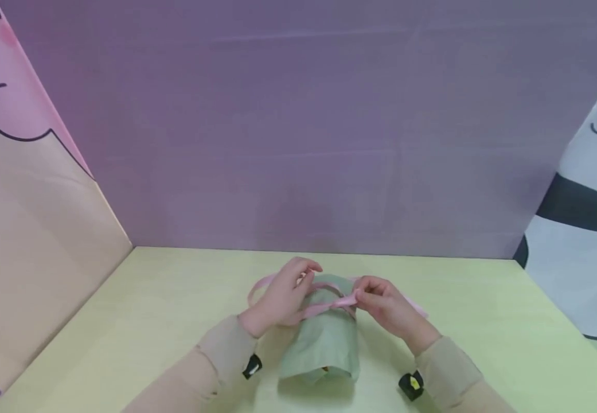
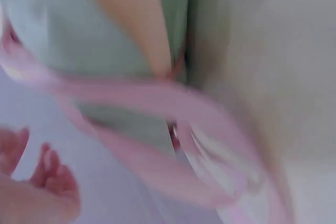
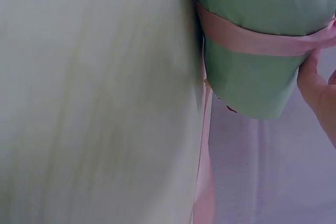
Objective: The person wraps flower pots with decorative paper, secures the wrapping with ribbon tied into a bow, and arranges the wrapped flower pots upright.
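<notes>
A bundle wrapped in green material lies on the table, its flared end nearest me. Pink ribbon runs across it, with a band around it in the right wrist view. My right hand pinches the ribbon between thumb and fingers at the bundle's right side. On the left side, my left hand lies against the bundle and ribbon, thumb and forefinger apart; its palm hides part of the ribbon. Blurred pink ribbon crosses the green wrap in the left wrist view.
The pale yellow-green table reaches back to a purple wall. Side panels stand left and right, the right one with a panda picture. A loose ribbon end trails behind my right hand, and a ribbon loop stands out beyond my left.
</notes>
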`<action>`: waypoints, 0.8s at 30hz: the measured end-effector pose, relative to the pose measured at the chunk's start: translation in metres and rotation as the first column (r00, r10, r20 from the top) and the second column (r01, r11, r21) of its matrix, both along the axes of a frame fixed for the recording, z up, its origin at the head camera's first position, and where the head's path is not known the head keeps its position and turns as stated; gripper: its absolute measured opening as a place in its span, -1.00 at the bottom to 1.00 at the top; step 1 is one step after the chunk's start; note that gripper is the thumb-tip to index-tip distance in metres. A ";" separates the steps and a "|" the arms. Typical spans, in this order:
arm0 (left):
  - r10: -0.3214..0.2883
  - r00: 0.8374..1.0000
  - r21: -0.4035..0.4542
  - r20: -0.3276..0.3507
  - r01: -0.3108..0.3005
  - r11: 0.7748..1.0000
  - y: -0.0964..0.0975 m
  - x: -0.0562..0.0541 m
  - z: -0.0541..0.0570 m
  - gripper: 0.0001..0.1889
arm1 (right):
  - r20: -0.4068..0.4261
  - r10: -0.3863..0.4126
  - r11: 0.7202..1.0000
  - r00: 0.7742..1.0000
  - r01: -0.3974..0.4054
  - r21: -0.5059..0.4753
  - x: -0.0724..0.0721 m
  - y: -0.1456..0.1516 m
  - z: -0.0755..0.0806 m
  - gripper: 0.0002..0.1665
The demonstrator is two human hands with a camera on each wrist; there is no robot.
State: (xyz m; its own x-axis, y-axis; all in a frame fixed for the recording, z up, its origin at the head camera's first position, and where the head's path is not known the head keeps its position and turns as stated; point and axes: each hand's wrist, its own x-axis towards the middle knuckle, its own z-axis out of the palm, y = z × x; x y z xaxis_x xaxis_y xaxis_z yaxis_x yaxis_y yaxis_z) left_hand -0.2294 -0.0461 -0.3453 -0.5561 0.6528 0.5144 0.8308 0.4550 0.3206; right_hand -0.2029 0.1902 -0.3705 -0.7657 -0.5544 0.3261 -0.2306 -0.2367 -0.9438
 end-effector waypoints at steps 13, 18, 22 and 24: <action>0.235 0.866 -0.271 0.441 -0.121 0.955 -0.008 -0.022 -0.005 -0.89 | 0.005 0.040 0.999 0.999 -0.039 -0.025 0.000 0.000 -0.001 -0.64; 0.195 0.846 -0.362 0.497 -0.002 0.932 -0.024 -0.033 -0.011 -0.95 | -0.004 0.045 0.999 0.999 -0.045 -0.018 0.000 0.000 0.000 -0.63; 0.191 0.845 -0.401 0.499 0.029 0.916 -0.039 -0.043 -0.014 -0.96 | -0.003 0.046 0.999 0.999 -0.046 -0.010 -0.001 0.000 -0.001 -0.62; 0.222 0.836 -0.359 0.503 -0.031 0.933 -0.047 -0.047 -0.014 -0.93 | -0.001 0.053 0.999 0.999 -0.053 -0.006 -0.001 0.000 -0.001 -0.62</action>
State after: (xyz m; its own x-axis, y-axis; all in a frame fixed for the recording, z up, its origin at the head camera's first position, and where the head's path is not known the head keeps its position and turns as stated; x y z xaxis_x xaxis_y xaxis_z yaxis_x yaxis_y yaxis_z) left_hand -0.2760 -0.0932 -0.3588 -0.7672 0.6320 -0.1094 0.5042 0.6996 0.5063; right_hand -0.2038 0.1899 -0.3711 -0.7347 -0.5925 0.3303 -0.2184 -0.2543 -0.9421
